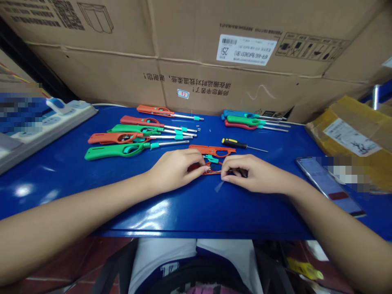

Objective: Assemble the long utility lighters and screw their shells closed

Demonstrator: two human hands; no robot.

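My left hand (175, 168) and my right hand (252, 173) rest on the blue table (183, 208), fingers pinched on an opened orange lighter shell (211, 169) with a small teal part (212, 160) inside. A second orange shell half (211, 150) lies just behind my fingers. A black-and-yellow screwdriver (241, 144) lies beyond my right hand.
Several green and orange long lighters (134, 136) lie at the left; three more lighters (251, 121) at the back right. A white power strip (55, 118) sits far left, a phone (329, 183) and yellow parcel (352, 139) at the right. Cardboard boxes (196, 53) wall the back.
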